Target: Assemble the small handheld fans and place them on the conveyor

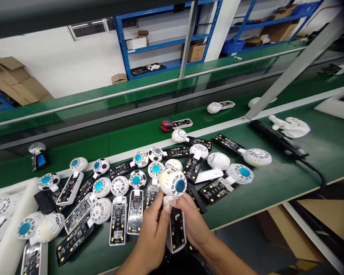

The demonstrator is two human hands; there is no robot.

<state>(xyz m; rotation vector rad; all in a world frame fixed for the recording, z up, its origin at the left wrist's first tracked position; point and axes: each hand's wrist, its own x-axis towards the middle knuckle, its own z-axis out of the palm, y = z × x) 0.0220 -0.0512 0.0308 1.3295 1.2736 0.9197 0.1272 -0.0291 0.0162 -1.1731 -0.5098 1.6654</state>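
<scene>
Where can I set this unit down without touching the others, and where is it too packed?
Green bench mat shows right of the white fan in your left hand and right hand, bordered by the blue-hubbed fan head, the black cable and the bench's front edge. It's crowded left of your hands, where circuit boards and fan heads lie packed.

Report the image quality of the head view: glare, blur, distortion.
Head view: wide-angle distortion bends the green workbench and leans the blue shelving; glare washes out the white gloves; the round white device head above the left hand and right hand looks slightly soft, its lettering hard to read.
</scene>
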